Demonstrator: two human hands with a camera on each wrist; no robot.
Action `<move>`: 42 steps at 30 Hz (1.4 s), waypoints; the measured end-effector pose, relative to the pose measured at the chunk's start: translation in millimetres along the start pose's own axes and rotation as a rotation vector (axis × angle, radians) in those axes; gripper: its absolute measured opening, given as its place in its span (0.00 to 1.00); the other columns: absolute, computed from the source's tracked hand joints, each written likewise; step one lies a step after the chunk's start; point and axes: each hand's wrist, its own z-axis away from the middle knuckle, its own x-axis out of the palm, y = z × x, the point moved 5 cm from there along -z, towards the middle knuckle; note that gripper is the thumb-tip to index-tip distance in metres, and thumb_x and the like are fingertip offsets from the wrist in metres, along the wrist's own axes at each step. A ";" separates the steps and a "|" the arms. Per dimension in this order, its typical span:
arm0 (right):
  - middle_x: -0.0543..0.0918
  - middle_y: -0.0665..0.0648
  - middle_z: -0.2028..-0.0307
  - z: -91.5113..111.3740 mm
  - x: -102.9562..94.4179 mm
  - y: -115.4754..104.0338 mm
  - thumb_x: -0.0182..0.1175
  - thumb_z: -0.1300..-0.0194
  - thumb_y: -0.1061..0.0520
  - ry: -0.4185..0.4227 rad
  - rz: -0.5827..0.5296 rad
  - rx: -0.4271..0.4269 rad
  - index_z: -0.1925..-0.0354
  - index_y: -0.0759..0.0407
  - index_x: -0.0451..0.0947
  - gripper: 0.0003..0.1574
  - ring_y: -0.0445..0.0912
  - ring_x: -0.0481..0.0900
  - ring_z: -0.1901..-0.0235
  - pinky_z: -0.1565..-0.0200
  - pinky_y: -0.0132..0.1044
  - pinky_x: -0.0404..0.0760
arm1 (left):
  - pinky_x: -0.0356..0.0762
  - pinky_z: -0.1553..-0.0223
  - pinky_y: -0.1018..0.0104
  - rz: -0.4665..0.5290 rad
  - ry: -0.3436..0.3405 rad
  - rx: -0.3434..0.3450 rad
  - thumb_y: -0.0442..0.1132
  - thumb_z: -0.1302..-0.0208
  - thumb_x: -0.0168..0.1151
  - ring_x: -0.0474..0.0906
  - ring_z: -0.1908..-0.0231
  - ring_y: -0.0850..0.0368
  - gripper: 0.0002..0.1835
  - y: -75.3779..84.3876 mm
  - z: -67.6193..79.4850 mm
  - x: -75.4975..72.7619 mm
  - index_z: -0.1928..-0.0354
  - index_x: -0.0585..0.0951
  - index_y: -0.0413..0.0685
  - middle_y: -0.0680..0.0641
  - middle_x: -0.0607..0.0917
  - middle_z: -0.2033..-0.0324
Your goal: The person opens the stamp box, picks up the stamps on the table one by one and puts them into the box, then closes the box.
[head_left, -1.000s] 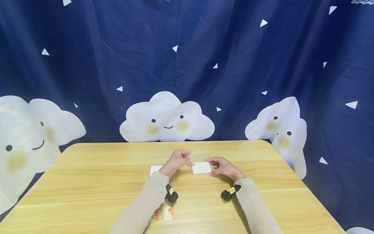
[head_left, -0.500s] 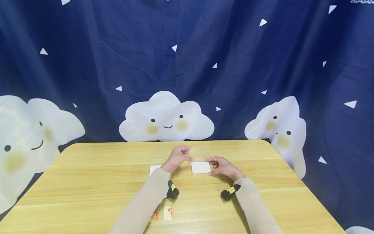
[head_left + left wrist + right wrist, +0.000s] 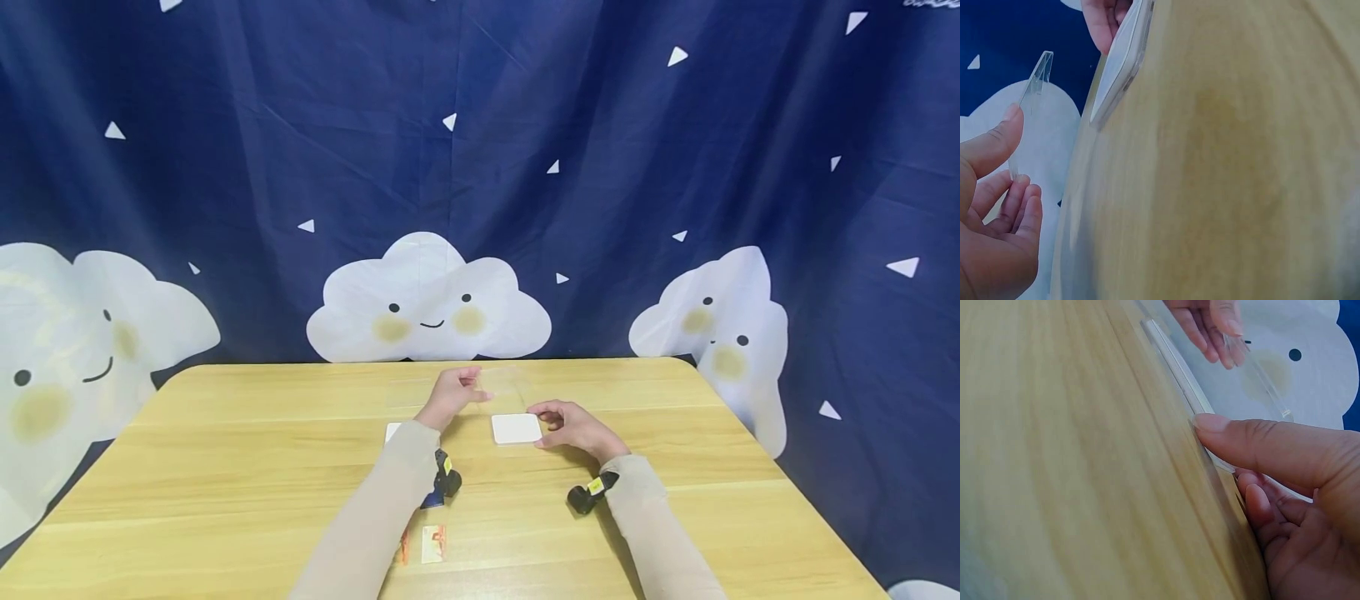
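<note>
My left hand (image 3: pixel 453 395) pinches a clear plastic lid (image 3: pixel 504 383) by its left edge, thumb on one side and fingers on the other. In the left wrist view the clear lid (image 3: pixel 1036 84) stands edge-on, raised above the table. Below it in the head view lies a white rectangular block with rounded corners (image 3: pixel 516 428), flat and thin-sided. My right hand (image 3: pixel 573 427) holds this block at its right end, between thumb and fingers. The right wrist view shows the thumb (image 3: pixel 1213 423) against the block's near edge.
A second white piece (image 3: pixel 391 431) lies mostly hidden behind the left sleeve. Another clear plastic piece (image 3: pixel 408 392) rests farther back on the wooden table (image 3: pixel 247 467). Nearer are two small orange-and-white cards (image 3: pixel 433 544), one partly covered by the sleeve. A dark blue item (image 3: pixel 432 500) shows beside the left wrist.
My left hand has lifted the clear lid away from the white block, moving back and slightly left. The right hand and the block have stayed in place.
</note>
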 end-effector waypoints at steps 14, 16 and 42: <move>0.78 0.61 0.51 0.9 0.1 -1.2 0.71 0.55 0.67 0.003 -0.008 0.008 0.45 0.67 0.73 0.36 0.51 0.71 0.52 0.50 0.39 0.70 | 0.69 0.42 0.54 -0.005 0.019 -0.022 0.24 0.53 0.68 0.72 0.45 0.41 0.32 -7.7 -1.5 0.1 0.42 0.71 0.28 0.33 0.74 0.42; 0.78 0.61 0.51 1.2 0.4 -1.0 0.71 0.54 0.67 0.003 -0.011 0.008 0.44 0.67 0.73 0.36 0.50 0.71 0.53 0.50 0.39 0.70 | 0.70 0.42 0.55 -0.021 0.035 -0.038 0.24 0.52 0.68 0.73 0.45 0.42 0.31 -8.8 -0.8 -0.1 0.42 0.72 0.28 0.34 0.75 0.43; 0.77 0.64 0.50 -1.1 0.0 0.1 0.71 0.53 0.66 -0.021 0.012 -0.024 0.44 0.69 0.72 0.36 0.49 0.72 0.51 0.49 0.37 0.71 | 0.71 0.43 0.57 -0.114 0.091 -0.100 0.27 0.50 0.68 0.75 0.46 0.43 0.24 -5.3 -0.4 1.1 0.48 0.77 0.32 0.37 0.80 0.48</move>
